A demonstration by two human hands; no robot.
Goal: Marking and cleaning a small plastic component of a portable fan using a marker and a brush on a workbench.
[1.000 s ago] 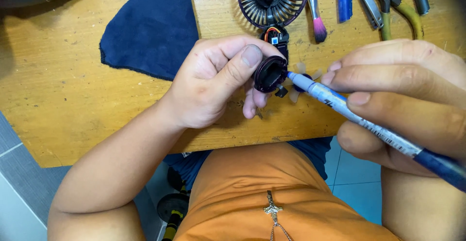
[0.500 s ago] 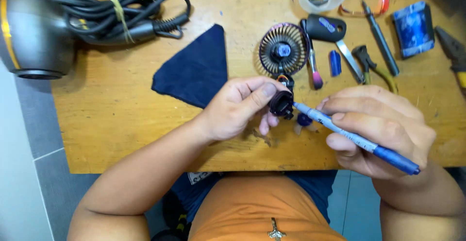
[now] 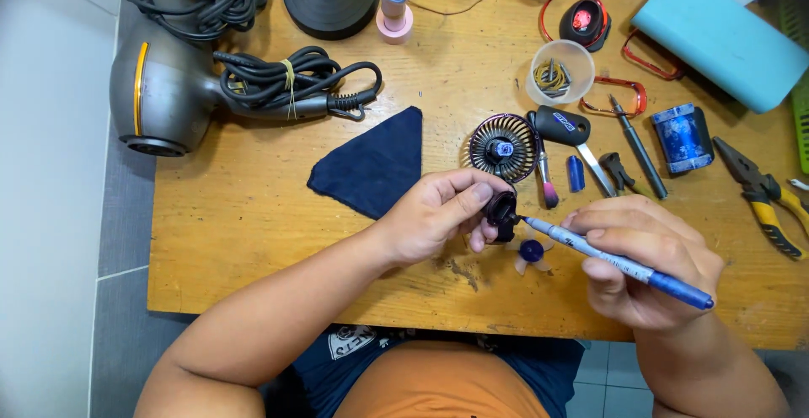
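My left hand (image 3: pixel 438 216) pinches a small black round fan part (image 3: pixel 503 210) between thumb and fingers, just above the wooden table (image 3: pixel 253 216). My right hand (image 3: pixel 645 262) grips a blue marker pen (image 3: pixel 619 259) whose tip touches that black part. A small blue fan blade (image 3: pixel 531 252) lies on the table under the pen. A round black fan grille (image 3: pixel 503 147) sits just beyond my left fingers.
A dark blue cloth (image 3: pixel 375 165) lies left of the grille. A grey hair dryer (image 3: pixel 164 89) with coiled cord sits far left. Pliers (image 3: pixel 763 195), a screwdriver (image 3: pixel 638 148), a cup of screws (image 3: pixel 556 72), a teal box (image 3: pixel 716 34) and a battery (image 3: pixel 683 136) lie on the right.
The view has pulled back and shows much more of the table. Both hands keep their grips, with the pen tip still at the black part.
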